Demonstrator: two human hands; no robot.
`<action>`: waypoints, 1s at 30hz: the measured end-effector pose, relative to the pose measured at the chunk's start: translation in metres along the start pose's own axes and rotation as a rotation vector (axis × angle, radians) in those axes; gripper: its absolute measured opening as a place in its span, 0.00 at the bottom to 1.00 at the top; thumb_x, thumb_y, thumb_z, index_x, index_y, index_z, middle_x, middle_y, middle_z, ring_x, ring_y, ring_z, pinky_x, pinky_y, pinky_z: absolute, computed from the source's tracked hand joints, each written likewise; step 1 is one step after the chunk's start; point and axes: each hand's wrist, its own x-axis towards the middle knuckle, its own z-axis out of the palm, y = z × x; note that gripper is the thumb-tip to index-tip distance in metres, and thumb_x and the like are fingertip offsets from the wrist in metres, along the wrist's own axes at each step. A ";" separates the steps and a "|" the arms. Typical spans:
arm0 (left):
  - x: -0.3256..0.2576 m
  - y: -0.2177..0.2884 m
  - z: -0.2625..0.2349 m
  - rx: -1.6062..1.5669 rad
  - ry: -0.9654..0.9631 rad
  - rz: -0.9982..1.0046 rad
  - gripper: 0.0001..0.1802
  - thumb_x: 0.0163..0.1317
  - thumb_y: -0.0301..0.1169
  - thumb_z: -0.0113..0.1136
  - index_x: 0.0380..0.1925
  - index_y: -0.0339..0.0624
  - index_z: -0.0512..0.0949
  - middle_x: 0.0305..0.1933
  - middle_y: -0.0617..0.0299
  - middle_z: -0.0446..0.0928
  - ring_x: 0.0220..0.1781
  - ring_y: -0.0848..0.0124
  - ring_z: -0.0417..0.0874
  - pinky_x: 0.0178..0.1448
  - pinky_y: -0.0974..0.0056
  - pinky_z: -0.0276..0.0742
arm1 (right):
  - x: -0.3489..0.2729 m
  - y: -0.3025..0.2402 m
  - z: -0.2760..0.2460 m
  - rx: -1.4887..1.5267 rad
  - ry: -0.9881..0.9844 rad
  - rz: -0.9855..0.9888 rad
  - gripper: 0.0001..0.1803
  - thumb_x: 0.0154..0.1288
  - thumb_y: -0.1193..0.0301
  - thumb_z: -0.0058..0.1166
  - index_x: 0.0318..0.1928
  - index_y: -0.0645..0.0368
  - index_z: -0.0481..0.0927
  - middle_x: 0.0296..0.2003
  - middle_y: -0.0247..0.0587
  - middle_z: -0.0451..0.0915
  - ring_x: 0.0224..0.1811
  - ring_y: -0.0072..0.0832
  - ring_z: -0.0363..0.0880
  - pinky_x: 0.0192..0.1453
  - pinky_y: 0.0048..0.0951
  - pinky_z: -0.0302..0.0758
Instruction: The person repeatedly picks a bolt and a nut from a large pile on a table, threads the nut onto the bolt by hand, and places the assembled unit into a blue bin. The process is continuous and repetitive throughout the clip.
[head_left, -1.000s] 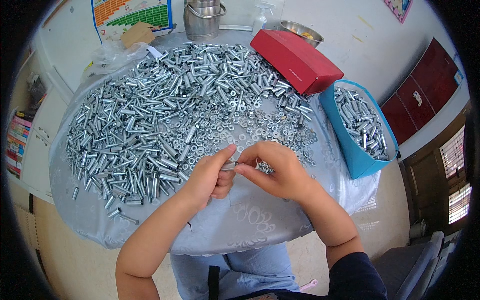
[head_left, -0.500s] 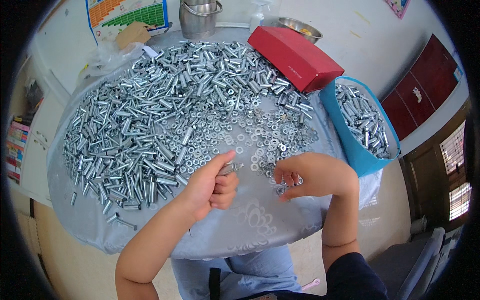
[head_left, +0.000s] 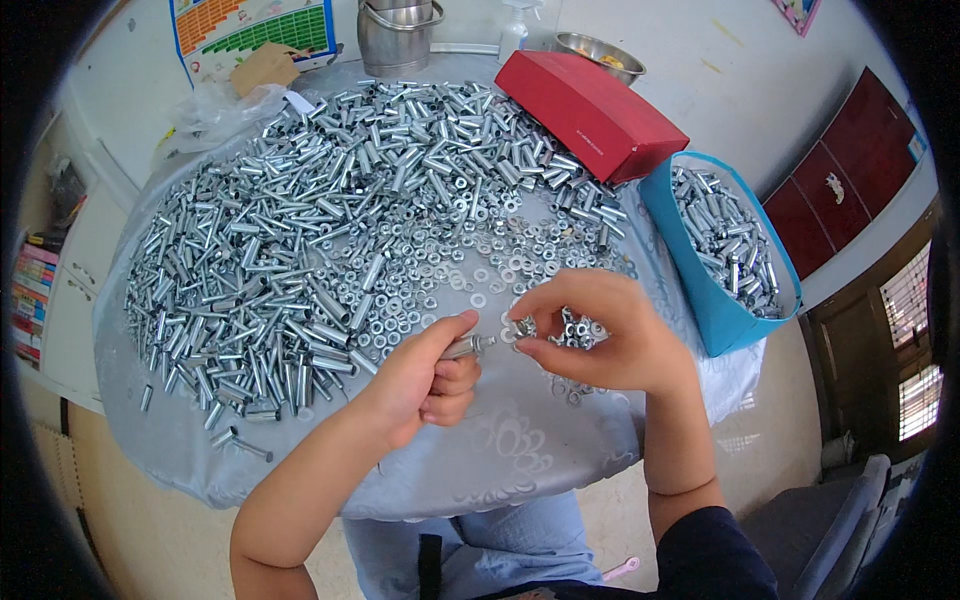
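Note:
My left hand point(head_left: 415, 378) is closed in a fist around a silver sleeve anchor bolt point(head_left: 470, 346), whose threaded tip pokes out to the right past the thumb. Just right of that tip, my right hand point(head_left: 610, 330) pinches a small metal nut point(head_left: 524, 326) between thumb and fingertips. The nut and the bolt tip are a short gap apart. Beyond both hands lie loose washers and nuts point(head_left: 545, 255), some partly hidden under my right hand. A large heap of silver sleeves and bolts point(head_left: 290, 230) covers the left and far side of the table.
A blue fabric bin point(head_left: 690, 285) full of assembled anchors stands at the right edge. Behind it sit a red box point(head_left: 595, 115), a steel bowl point(head_left: 600, 58), a spray bottle point(head_left: 514, 32) and a metal pail point(head_left: 396, 40). A plastic bag point(head_left: 225, 115) lies far left.
My right hand has risen from the nuts and moved left toward the bolt tip, now with a nut in its fingertips. My left hand stays nearly still, gripping the bolt.

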 end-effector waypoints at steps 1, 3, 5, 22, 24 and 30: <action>0.000 0.000 0.000 0.006 0.003 0.002 0.28 0.66 0.48 0.37 0.08 0.53 0.48 0.09 0.73 0.45 0.09 0.80 0.43 0.15 0.71 0.38 | 0.001 -0.002 -0.001 0.023 0.035 -0.046 0.13 0.43 0.78 0.64 0.34 0.59 0.79 0.23 0.35 0.76 0.24 0.25 0.75 0.27 0.24 0.70; 0.000 0.000 0.002 0.014 0.019 0.004 0.28 0.65 0.48 0.38 0.08 0.53 0.48 0.09 0.74 0.45 0.09 0.80 0.43 0.15 0.70 0.38 | 0.002 -0.003 0.001 0.071 0.063 -0.097 0.14 0.43 0.79 0.65 0.34 0.60 0.79 0.24 0.35 0.76 0.24 0.24 0.75 0.27 0.23 0.71; -0.002 0.000 0.004 0.019 0.046 0.007 0.27 0.65 0.48 0.38 0.09 0.53 0.49 0.09 0.74 0.45 0.09 0.80 0.43 0.15 0.70 0.38 | 0.003 -0.001 0.008 0.124 0.050 -0.109 0.13 0.43 0.79 0.64 0.34 0.61 0.79 0.24 0.35 0.76 0.24 0.25 0.75 0.28 0.24 0.71; 0.001 -0.010 0.004 0.361 0.313 0.347 0.28 0.65 0.47 0.43 0.07 0.48 0.60 0.10 0.73 0.54 0.12 0.82 0.52 0.17 0.70 0.46 | 0.003 0.004 0.018 0.110 -0.076 -0.078 0.08 0.54 0.71 0.59 0.30 0.62 0.74 0.21 0.41 0.72 0.23 0.35 0.74 0.26 0.31 0.69; 0.001 -0.013 0.002 0.466 0.347 0.434 0.29 0.66 0.46 0.43 0.06 0.46 0.60 0.10 0.72 0.57 0.14 0.83 0.54 0.18 0.70 0.49 | 0.003 0.006 0.021 0.097 -0.107 -0.059 0.08 0.56 0.71 0.56 0.29 0.63 0.74 0.22 0.41 0.73 0.23 0.34 0.73 0.27 0.31 0.68; 0.003 -0.017 0.000 0.660 0.382 0.618 0.29 0.67 0.45 0.42 0.07 0.43 0.62 0.11 0.73 0.57 0.16 0.83 0.55 0.19 0.70 0.50 | 0.003 0.005 0.026 0.186 -0.241 0.136 0.16 0.66 0.65 0.43 0.28 0.64 0.74 0.21 0.43 0.74 0.23 0.35 0.73 0.29 0.31 0.68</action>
